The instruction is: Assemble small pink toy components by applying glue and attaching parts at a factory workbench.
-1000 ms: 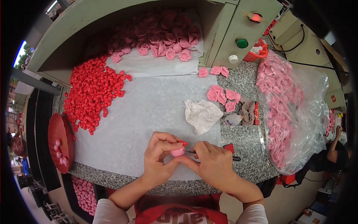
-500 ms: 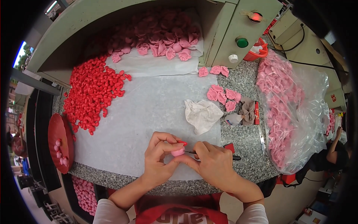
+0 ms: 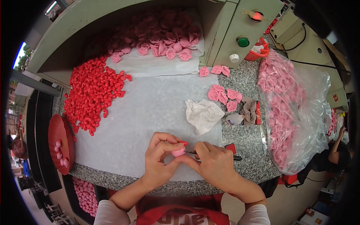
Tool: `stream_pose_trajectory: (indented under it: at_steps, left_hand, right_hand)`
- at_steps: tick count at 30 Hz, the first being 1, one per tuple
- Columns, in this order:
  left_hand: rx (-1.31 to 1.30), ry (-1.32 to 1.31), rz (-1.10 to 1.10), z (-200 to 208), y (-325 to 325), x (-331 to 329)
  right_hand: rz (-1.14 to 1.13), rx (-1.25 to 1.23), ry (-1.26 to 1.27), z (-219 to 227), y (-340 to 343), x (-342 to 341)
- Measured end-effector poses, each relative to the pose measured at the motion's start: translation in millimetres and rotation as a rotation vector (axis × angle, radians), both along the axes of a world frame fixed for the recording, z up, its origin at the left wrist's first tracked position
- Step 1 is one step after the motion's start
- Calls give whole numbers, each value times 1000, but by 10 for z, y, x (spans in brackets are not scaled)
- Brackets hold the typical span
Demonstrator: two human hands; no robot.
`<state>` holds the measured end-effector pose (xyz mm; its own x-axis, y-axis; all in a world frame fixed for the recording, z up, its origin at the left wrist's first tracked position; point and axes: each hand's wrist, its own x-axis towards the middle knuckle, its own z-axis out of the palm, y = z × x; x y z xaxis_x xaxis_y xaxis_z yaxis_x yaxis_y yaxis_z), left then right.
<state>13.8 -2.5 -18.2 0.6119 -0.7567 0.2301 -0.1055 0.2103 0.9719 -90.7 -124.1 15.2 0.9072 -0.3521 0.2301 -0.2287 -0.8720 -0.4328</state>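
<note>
My left hand [image 3: 159, 155] is closed, pinching a small rounded pink molded piece [image 3: 179, 152] between thumb and fingers. A small red piece [image 3: 184, 143] sticks out at the top of that grip, against the pink one. My right hand [image 3: 215, 163] is closed around a thin black-handled tool [image 3: 237, 158], its narrow metal tip at the side of the pink piece. The right thumb reaches across, close to the left thumb. Both hands are over the near edge of a white sheet [image 3: 146, 101]. Whether the tip cuts or only presses cannot be made out.
Red pieces [image 3: 92, 92] are heaped at left, beside a red dish [image 3: 56, 127] with several pink pieces. Pink pieces [image 3: 172, 37] fill the green machine's opening. A white cloth [image 3: 202, 114], loose pink pieces [image 3: 221, 93] and a plastic bag [image 3: 281, 112] of pink pieces stand right.
The red piece has tilted slightly between my left fingers. Both hands and the tool stay almost in the same place.
</note>
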Motion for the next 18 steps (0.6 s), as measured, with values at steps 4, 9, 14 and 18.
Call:
stream_pose_trajectory:
  at_steps: [4, 9, 14, 18]
  left_hand:
    - [4, 6, 3, 0, -2, -2]
    - [6, 0, 3, -11, -3, -1]
    - [3, -5, 7, -3, 6, -1]
    - [10, 5, 2, -3, 0, -1]
  right_hand:
    - [-6, 10, -17, -5, 1, 5]
    - [-1, 0, 17, 0, 0, 3]
    - [-10, 12, -18, 0, 4, 5]
    - [-5, 4, 18, -11, 5, 1]
